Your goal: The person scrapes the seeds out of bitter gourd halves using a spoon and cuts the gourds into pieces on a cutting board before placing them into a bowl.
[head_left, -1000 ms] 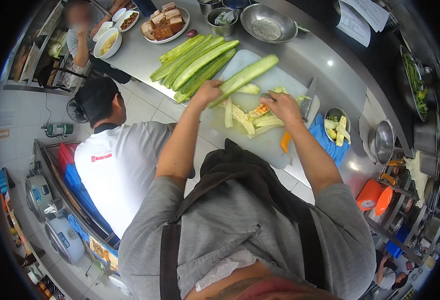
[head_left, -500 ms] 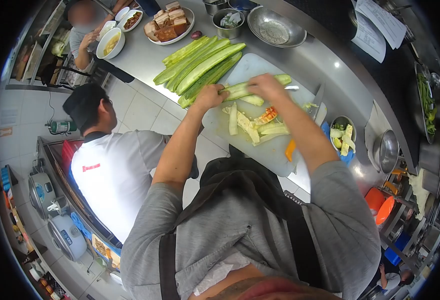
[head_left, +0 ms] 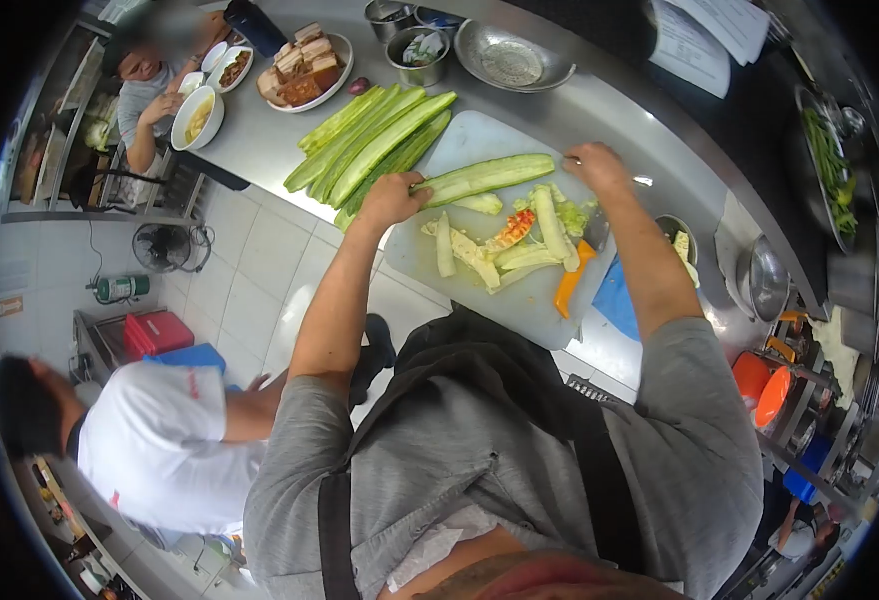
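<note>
My left hand is closed on the near end of a halved, hollowed cucumber on the cutting board. Beyond the cucumber's far end is my right hand, closed and apart from it. A small shiny metal utensil sticks out of that hand; its working end is mostly hidden. Pale strips, scraped pulp and an orange-red seedy piece lie on the board. More cucumber halves are piled at the board's left. An orange-handled tool rests near the right edge.
A plate of pork chunks, metal bowls and a metal dish line the counter's back. A blue cloth lies right of the board. A co-worker in white is at my left; another person stands across.
My right hand has moved right along the cucumber and off its far end, the utensil with it. The left hand keeps its hold. The co-worker in white has moved back and bent down.
</note>
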{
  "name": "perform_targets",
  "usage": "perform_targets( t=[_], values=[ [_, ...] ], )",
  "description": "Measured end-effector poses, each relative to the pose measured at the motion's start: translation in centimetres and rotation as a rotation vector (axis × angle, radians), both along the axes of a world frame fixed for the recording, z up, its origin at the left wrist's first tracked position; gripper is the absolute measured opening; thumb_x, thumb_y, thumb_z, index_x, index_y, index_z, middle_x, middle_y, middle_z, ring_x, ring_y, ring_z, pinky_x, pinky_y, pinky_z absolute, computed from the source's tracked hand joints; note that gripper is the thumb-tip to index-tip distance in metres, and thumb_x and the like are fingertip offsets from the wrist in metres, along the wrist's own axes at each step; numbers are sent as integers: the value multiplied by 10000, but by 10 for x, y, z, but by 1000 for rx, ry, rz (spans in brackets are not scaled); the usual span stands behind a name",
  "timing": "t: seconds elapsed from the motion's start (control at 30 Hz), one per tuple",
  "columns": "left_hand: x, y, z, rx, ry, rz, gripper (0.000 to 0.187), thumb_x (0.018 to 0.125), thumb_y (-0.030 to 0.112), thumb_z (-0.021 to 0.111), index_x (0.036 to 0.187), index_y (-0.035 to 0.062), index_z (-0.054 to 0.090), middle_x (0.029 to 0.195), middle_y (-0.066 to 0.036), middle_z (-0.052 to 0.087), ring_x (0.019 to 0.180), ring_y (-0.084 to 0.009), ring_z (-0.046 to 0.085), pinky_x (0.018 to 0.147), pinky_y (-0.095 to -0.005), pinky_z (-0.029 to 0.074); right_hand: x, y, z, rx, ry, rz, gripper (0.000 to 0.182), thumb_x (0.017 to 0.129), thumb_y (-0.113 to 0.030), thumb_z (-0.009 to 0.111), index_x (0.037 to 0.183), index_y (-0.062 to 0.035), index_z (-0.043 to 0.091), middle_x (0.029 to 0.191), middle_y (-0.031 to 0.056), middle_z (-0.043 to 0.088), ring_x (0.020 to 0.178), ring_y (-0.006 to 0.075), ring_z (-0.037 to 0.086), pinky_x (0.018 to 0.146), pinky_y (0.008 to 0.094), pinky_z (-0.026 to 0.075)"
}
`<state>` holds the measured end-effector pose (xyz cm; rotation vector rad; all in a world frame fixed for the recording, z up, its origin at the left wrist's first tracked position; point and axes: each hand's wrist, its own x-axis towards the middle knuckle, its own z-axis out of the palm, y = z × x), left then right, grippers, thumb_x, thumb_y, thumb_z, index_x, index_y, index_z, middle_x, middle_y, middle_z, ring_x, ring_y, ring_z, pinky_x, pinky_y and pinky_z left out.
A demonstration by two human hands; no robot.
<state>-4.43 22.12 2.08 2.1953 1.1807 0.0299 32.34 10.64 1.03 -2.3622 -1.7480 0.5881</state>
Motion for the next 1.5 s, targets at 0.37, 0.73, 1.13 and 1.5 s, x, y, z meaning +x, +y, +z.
perform_targets(
  t=[0.37,0.73,1.13,1.5],
  values=[
    [77,-51,177,423,-523,-679,290,787,13,693,1073,56,702,976,-136,713,885,-338,664,793,-408,534,-108,-41,84,564,-108,164,500,805,-344,761,1242,-130,643,1011,151,617,935,316,655,802,408,541],
    [136,-93,46,-307,-369,-535,455,925,246,649,1284,-20,567,1133,-169,673,987,-284,647,843,-374,512,-102,-134,50,942,931,-650,593,721,-523,799,1017,-13,733,859,205,718,825,314,707,793,377,538],
    [62,-37,12,-427,-127,-301,427,881,100,602,1293,-10,584,1086,-146,695,899,-230,670,770,-361,553,-57,-168,-42,393,254,-546,294,857,-235,611,1131,-133,646,930,185,694,900,378,673,811,449,531],
    [39,-16,12,-682,56,-144,425,907,155,625,1296,-10,585,985,-125,675,738,-206,647,579,-330,538,-120,-30,21,158,304,-6,283,803,-344,728,979,-123,711,921,163,709,913,352,671,826,438,529]
  ],
)
